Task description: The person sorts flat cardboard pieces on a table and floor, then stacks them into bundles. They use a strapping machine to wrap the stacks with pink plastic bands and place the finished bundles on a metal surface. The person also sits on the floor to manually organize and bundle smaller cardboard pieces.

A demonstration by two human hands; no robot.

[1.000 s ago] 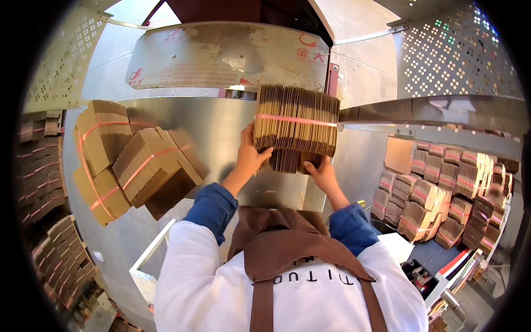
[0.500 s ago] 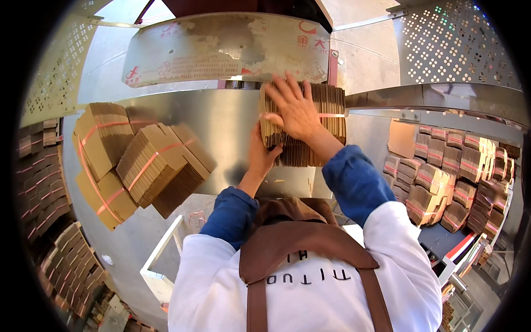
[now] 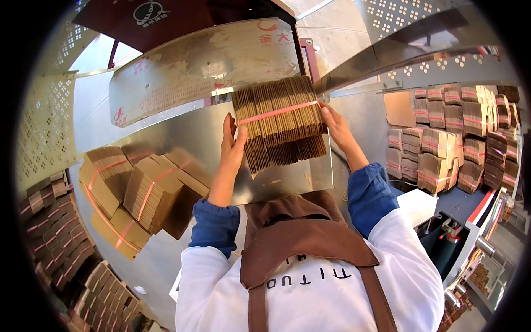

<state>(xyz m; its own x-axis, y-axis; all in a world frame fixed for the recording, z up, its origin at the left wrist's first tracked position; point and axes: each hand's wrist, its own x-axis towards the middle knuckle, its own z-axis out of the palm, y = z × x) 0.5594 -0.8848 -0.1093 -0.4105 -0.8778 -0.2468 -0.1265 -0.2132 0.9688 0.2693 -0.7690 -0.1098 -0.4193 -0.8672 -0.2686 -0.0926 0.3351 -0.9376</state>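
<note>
A bundle of folded cardboard pieces [image 3: 279, 119], bound by a pink strap, sits on the metal worktop in front of me, between my hands. My left hand [image 3: 232, 149] is at its left end, fingers extended along the side and thumb at the near edge. At the right end, my right hand [image 3: 340, 133] grips the corner near the strap, with part of its fingers hidden behind the cardboard. To the left, more strapped cardboard bundles [image 3: 146, 193] lean against each other, some tilted.
A metal plate [image 3: 193, 69] on a dark red machine rises beyond the worktop [image 3: 188, 127]. Strapped stacks [image 3: 437, 138] stand at the right, and other stacks [image 3: 55, 232] at the lower left. A metal rail [image 3: 398, 50] runs along the far right, near perforated panels.
My right hand has moved from the bundle's top to its right end. My left hand has shifted along the left end. The whole view has turned, and the bundle now looks tilted.
</note>
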